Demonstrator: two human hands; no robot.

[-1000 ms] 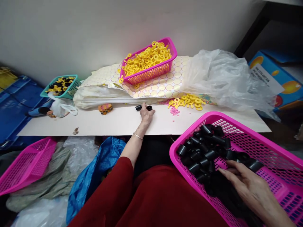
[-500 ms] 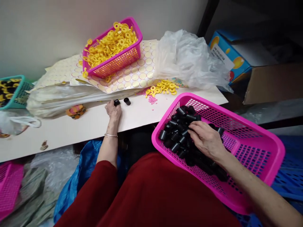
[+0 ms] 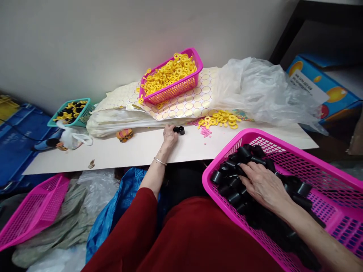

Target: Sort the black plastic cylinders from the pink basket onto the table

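Note:
On the pale board, my left hand (image 3: 170, 136) has its fingers closed around a small black cylindrical cap (image 3: 176, 129). Right against that cap stands a second black cap (image 3: 182, 130) with its hollow end facing up. My right hand (image 3: 262, 185) reaches into a large pink basket (image 3: 208, 179) at my lap, where many black caps (image 3: 234, 196) lie loose. Its thumb and fingers are bent round a cap among them; the fingertips are partly hidden by the dark pieces.
Yellow ring pieces (image 3: 219, 119) and pink bits (image 3: 205, 132) lie on the board (image 3: 141, 151). Behind stand a pink basket (image 3: 170, 94) of yellow rings, sticker sheets (image 3: 205, 96) and a plastic bag (image 3: 252, 90). A green basket (image 3: 85, 118) is far left, a blue box (image 3: 317, 87) right.
The view has swung left, so everything appears shifted right. My left hand's cap now touches the standing cap, which was apart before. My right hand stays among the caps, its fingers a little more extended.

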